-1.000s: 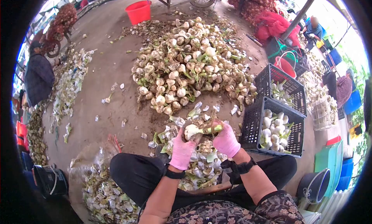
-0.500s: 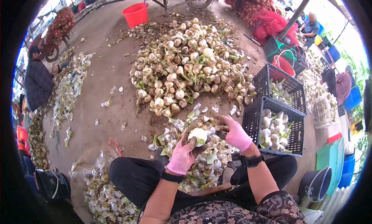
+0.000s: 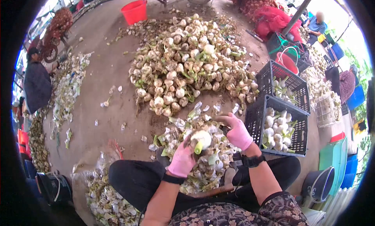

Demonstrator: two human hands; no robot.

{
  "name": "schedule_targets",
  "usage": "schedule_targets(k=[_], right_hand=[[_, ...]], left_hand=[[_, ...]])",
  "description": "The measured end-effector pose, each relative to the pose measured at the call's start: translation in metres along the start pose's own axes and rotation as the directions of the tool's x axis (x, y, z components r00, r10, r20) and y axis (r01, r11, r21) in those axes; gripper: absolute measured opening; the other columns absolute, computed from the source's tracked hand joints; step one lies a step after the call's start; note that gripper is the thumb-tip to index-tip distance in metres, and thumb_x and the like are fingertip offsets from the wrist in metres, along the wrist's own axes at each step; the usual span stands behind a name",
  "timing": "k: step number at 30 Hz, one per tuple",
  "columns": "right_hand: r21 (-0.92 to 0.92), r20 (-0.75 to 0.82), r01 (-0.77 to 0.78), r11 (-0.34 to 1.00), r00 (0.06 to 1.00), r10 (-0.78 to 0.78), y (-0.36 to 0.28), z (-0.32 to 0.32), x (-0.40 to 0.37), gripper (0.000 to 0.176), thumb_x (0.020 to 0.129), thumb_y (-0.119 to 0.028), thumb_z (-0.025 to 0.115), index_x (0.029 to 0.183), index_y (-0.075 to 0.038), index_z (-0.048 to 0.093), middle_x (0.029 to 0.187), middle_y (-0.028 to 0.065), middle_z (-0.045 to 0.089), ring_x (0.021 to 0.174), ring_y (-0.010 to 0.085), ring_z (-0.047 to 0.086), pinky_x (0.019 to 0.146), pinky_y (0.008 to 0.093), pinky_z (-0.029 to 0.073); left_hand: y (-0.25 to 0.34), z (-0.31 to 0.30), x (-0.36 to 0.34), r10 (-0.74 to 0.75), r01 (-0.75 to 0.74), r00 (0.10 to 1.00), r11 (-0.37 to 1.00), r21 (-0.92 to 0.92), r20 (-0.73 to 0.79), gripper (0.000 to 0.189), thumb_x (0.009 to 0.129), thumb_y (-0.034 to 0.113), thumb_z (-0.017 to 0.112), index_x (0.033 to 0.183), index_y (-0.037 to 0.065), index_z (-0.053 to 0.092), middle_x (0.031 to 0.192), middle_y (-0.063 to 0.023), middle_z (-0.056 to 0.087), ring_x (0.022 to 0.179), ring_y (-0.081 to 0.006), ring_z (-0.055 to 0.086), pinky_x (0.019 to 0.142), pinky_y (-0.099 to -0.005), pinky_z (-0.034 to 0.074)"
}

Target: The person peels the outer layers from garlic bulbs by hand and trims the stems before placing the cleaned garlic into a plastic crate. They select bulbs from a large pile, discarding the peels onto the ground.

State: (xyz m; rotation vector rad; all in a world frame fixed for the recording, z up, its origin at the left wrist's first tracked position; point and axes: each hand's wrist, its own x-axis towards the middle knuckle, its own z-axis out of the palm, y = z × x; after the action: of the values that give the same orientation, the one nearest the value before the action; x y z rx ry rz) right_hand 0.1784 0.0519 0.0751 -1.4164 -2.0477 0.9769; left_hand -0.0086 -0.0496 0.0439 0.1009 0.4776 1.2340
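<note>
In my left hand (image 3: 185, 157), in a pink glove with dark, soiled fingers, is a white garlic bulb (image 3: 203, 138). Its cut green stem end points toward me. My right hand (image 3: 236, 133), gloved the same way, is just right of the bulb and apart from it, fingers stretched out and thumb separate; I see nothing held. Below both hands lies a heap of stripped garlic skins (image 3: 207, 172) between my legs. Ahead rises a large pile of unpeeled garlic bulbs (image 3: 191, 66). At my right, cleaned bulbs (image 3: 278, 128) lie in a black plastic crate (image 3: 287, 150).
A second black crate (image 3: 302, 94) with garlic adjoins the first, near a red bucket (image 3: 287, 63). Another red bucket (image 3: 134, 12) stands beyond the pile. A dark bucket (image 3: 318, 185) is at right. Other people sit at left (image 3: 38, 83) and far right (image 3: 317, 26).
The bulb in my left hand has turned so its green stem end now faces me. My right hand has barely moved. The whole view has shifted slightly.
</note>
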Motion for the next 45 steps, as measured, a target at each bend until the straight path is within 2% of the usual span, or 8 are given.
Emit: schedule_targets(k=[4, 20, 26, 28, 31, 36, 38, 45], right_hand=[[0.369, 0.136, -0.019, 0.929, 0.990, -0.033, -0.032, -0.002, -0.012, 0.032, 0.076, 0.007, 0.063, 0.106, -0.003, 0.067, 0.098, 0.0070, 0.064, 0.096, 0.0157, 0.061, 0.083, 0.0269, 0.049], [-0.121, 0.009, 0.236, 0.964, 0.972, -0.236, -0.036, 0.014, -0.011, 0.027, 0.061, 0.005, 0.062, 0.087, -0.003, 0.061, 0.075, 0.0125, 0.058, 0.068, 0.0309, 0.060, 0.060, 0.0345, 0.048], [-0.234, 0.001, 0.139, 0.962, 0.990, -0.142, 0.014, 0.026, 0.012, 0.014, 0.073, -0.008, 0.059, 0.086, -0.004, 0.060, 0.081, 0.0171, 0.061, 0.075, 0.0369, 0.061, 0.066, 0.0408, 0.049], [-0.494, 0.394, 0.057, 0.868, 0.904, 0.165, 0.028, 0.037, 0.009, 0.020, 0.075, -0.007, 0.053, 0.094, -0.004, 0.059, 0.091, 0.0189, 0.062, 0.091, 0.0361, 0.061, 0.078, 0.0430, 0.049], [-0.450, 0.423, 0.233, 0.862, 0.906, -0.024, 0.051, 0.047, -0.013, 0.041, 0.073, 0.001, 0.050, 0.109, -0.011, 0.064, 0.104, 0.0161, 0.059, 0.095, 0.0344, 0.060, 0.084, 0.0408, 0.048], [0.052, 0.030, -0.065, 0.997, 0.998, 0.063, 0.023, 0.009, -0.019, 0.027, 0.076, 0.001, 0.066, 0.102, -0.005, 0.068, 0.097, 0.0111, 0.065, 0.085, 0.0188, 0.062, 0.074, 0.0284, 0.049], [0.227, 0.190, -0.299, 0.927, 0.947, 0.259, -0.010, -0.007, -0.024, 0.034, 0.077, -0.006, 0.071, 0.110, -0.007, 0.065, 0.101, 0.0095, 0.063, 0.086, 0.0169, 0.060, 0.072, 0.0278, 0.048], [0.259, 0.296, 0.072, 0.963, 0.943, -0.150, -0.001, 0.030, -0.024, 0.065, 0.078, -0.016, 0.074, 0.134, -0.006, 0.045, 0.119, 0.0103, 0.057, 0.108, 0.0191, 0.056, 0.094, 0.0299, 0.044]], left_hand=[[-0.001, 0.006, 0.007, 0.110, -0.100, 0.991, 0.987, 0.122, -0.077, 0.045, 0.092, 0.013, 0.056, 0.132, 0.003, 0.040, 0.119, -0.0107, 0.055, 0.108, -0.0215, 0.056, 0.089, -0.0349, 0.050], [-0.004, -0.008, 0.011, 0.202, -0.198, 0.979, 0.920, 0.338, 0.022, 0.034, 0.091, 0.015, 0.056, 0.122, 0.002, 0.049, 0.110, -0.0097, 0.060, 0.100, -0.0203, 0.060, 0.084, -0.0354, 0.052], [-0.014, -0.018, 0.006, -0.246, 0.249, 0.967, 0.967, -0.047, 0.061, 0.046, 0.094, 0.039, 0.046, 0.127, 0.007, 0.047, 0.119, -0.0087, 0.058, 0.108, -0.0245, 0.058, 0.093, -0.0423, 0.047], [-0.014, -0.025, 0.002, -0.256, 0.285, 0.951, 0.944, -0.168, 0.175, 0.047, 0.094, 0.038, 0.046, 0.128, 0.005, 0.046, 0.123, -0.0091, 0.056, 0.110, -0.0250, 0.056, 0.098, -0.0425, 0.044], [-0.007, -0.012, -0.005, 0.036, -0.069, 0.994, 0.935, 0.347, 0.099, 0.049, 0.088, 0.026, 0.063, 0.128, 0.004, 0.045, 0.124, -0.0097, 0.055, 0.111, -0.0220, 0.056, 0.097, -0.0347, 0.045], [-0.003, 0.003, 0.006, 0.025, -0.030, 0.999, 0.981, 0.191, 0.027, 0.043, 0.081, 0.008, 0.071, 0.117, 0.003, 0.051, 0.112, -0.0067, 0.060, 0.100, -0.0167, 0.059, 0.087, -0.0316, 0.050], [-0.005, 0.002, 0.012, 0.195, -0.148, 0.981, 0.753, 0.641, -0.003, 0.037, 0.079, 0.003, 0.072, 0.112, 0.002, 0.054, 0.107, -0.0064, 0.061, 0.096, -0.0140, 0.059, 0.083, -0.0293, 0.051], [-0.019, 0.006, 0.017, 0.362, -0.059, 0.930, 0.313, 0.948, -0.062, 0.046, 0.068, 0.007, 0.075, 0.109, 0.000, 0.056, 0.098, -0.0115, 0.064, 0.091, -0.0201, 0.063, 0.080, -0.0312, 0.050]])
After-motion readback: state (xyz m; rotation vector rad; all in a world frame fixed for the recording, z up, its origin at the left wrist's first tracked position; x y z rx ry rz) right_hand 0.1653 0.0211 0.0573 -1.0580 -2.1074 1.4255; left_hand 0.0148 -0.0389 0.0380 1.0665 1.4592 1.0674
